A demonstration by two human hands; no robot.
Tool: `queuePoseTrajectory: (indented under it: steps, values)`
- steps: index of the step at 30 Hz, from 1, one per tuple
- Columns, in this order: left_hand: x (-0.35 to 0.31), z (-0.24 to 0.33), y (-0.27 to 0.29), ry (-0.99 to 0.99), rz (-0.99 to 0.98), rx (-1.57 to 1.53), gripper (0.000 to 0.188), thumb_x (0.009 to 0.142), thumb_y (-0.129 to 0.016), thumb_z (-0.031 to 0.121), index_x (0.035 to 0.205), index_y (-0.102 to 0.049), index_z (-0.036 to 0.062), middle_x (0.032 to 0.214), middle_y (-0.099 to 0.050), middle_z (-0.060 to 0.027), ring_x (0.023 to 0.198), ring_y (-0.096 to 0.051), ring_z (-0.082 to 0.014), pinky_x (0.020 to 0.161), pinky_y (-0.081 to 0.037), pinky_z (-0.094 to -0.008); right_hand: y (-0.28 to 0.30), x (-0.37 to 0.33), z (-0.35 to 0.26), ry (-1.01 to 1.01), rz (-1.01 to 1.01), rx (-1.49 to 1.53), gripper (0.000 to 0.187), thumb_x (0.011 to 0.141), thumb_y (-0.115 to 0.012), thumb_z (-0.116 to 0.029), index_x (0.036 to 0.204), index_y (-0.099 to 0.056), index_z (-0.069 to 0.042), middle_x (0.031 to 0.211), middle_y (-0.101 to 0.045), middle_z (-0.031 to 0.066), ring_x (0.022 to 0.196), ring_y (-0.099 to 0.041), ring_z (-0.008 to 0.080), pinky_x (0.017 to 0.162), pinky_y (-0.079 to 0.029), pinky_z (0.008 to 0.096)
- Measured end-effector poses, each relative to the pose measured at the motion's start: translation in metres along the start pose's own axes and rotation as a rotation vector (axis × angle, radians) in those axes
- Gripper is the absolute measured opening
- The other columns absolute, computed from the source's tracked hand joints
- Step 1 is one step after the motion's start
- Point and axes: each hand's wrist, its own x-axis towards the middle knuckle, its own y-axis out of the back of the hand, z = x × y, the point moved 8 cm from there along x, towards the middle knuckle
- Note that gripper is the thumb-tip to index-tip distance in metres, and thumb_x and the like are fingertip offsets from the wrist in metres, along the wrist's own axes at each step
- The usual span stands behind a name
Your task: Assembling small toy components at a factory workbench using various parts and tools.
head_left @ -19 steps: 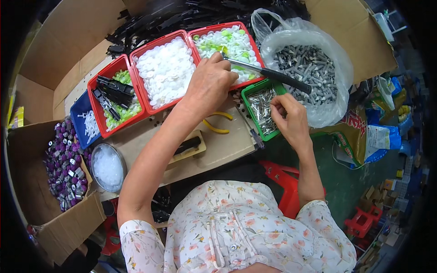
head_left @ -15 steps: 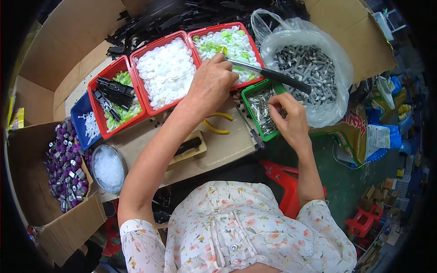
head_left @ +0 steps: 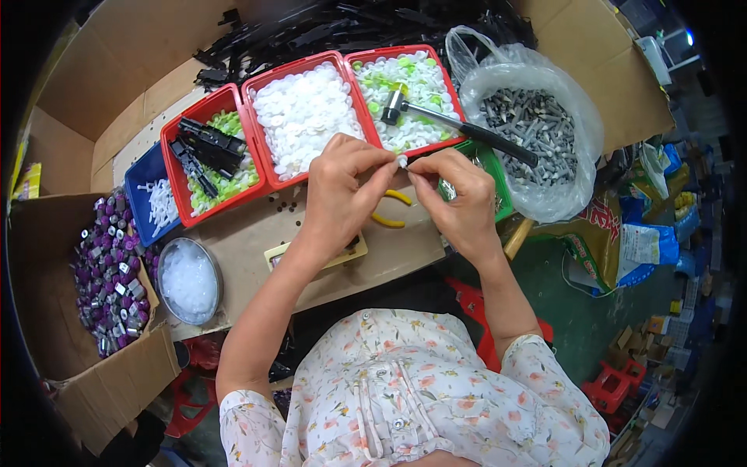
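My left hand (head_left: 342,191) pinches a small white plastic piece (head_left: 402,161) between thumb and fingertips, just in front of the red bins. Close against it, my right hand (head_left: 461,194) is closed in a pinch; whatever lies between its fingertips is too small to name. Behind my hands, a hammer (head_left: 467,132) with a black grip lies across the red bin of white and green caps (head_left: 405,140). Partly hidden by my right hand is the green bin (head_left: 506,204) of metal pins. Yellow-handled pliers (head_left: 391,223) lie on the cardboard between my wrists.
Left of centre stand a red bin of white discs (head_left: 311,117), a red bin with black parts (head_left: 206,152), a blue bin (head_left: 145,226), a round bowl (head_left: 189,280) and a carton of purple pieces (head_left: 113,272). A plastic bag of grey parts (head_left: 533,140) sits at right.
My left hand has come back from the cap bin with a small white piece. My right hand has left the pin bin and moved left to meet it.
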Motion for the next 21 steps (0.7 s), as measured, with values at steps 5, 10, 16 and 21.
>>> queuePoseTrajectory:
  steps: [5,10,16,21]
  values:
    - [-0.017,0.0,0.015,0.038,0.051,0.031,0.01,0.077,-0.073,0.003,0.086,-0.074,-0.0006,0.079,-0.07,-0.0095,0.078,-0.06,-0.021,0.069,-0.048,-0.0329,-0.013,-0.002,-0.009,0.017,-0.048,0.025,0.013,0.079,-0.07,0.007,0.091,-0.07,0.003,0.081,-0.066,0.0094,0.068,-0.063,0.0146,0.061,-0.05,0.0268]
    - [-0.024,0.002,0.021,0.019,0.091,0.054,0.009,0.077,-0.074,0.002,0.086,-0.074,-0.0009,0.078,-0.069,-0.0082,0.077,-0.059,-0.0184,0.07,-0.047,-0.0305,-0.014,-0.004,-0.017,0.032,-0.06,0.036,0.015,0.078,-0.069,0.008,0.092,-0.07,0.002,0.081,-0.065,0.0091,0.068,-0.063,0.0145,0.06,-0.05,0.0267]
    - [-0.027,0.004,0.021,0.028,0.115,0.04,0.01,0.074,-0.073,0.002,0.084,-0.073,-0.0002,0.076,-0.068,-0.0088,0.076,-0.059,-0.0224,0.068,-0.048,-0.0332,-0.016,-0.008,-0.015,0.009,-0.077,0.038,0.015,0.077,-0.069,0.008,0.091,-0.07,0.002,0.083,-0.066,0.0084,0.067,-0.063,0.0144,0.06,-0.05,0.027]
    - [-0.03,0.024,0.02,-0.154,0.15,0.193,0.014,0.07,-0.074,-0.001,0.084,-0.072,0.002,0.076,-0.065,-0.0076,0.077,-0.058,-0.0251,0.068,-0.048,-0.0351,-0.015,-0.009,-0.013,-0.017,-0.093,0.06,0.012,0.078,-0.07,0.005,0.089,-0.069,0.002,0.083,-0.067,0.0082,0.068,-0.063,0.0137,0.061,-0.049,0.0267]
